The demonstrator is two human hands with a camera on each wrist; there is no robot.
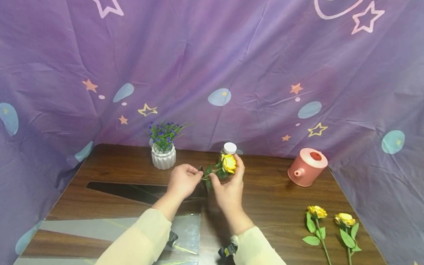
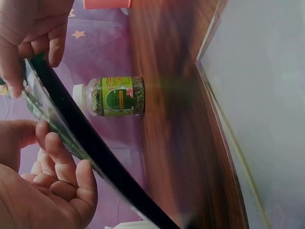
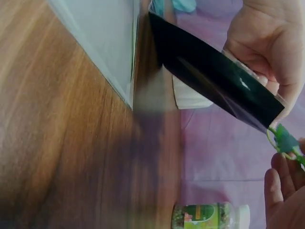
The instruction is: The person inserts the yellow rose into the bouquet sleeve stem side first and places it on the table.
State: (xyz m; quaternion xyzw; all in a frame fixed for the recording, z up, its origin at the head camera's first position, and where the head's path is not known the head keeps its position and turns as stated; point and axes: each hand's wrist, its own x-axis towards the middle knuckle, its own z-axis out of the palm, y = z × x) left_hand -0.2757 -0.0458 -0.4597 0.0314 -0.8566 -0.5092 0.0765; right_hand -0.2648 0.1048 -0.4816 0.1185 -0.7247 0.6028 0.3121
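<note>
A yellow artificial rose (image 1: 229,163) is in my right hand (image 1: 229,191), whose thumb and fingers hold it around the leaves below the bloom. My left hand (image 1: 184,182) pinches the edge of a tapered flower sleeve (image 1: 126,191) with a black back and a clear front. In the right wrist view the wide end of the black sleeve (image 3: 224,74) lies beside the green leaves (image 3: 286,139). The left wrist view shows green stem and leaves (image 2: 66,136) behind the clear film. My left fingers (image 2: 62,152) lie along that film.
More tapered sleeves (image 1: 187,225) lie at the front left. Two yellow roses (image 1: 318,224) rest on the right. At the back stand a white pot of purple flowers (image 1: 164,158), a lidded jar with a green label (image 2: 119,97) and a pink watering can (image 1: 305,168).
</note>
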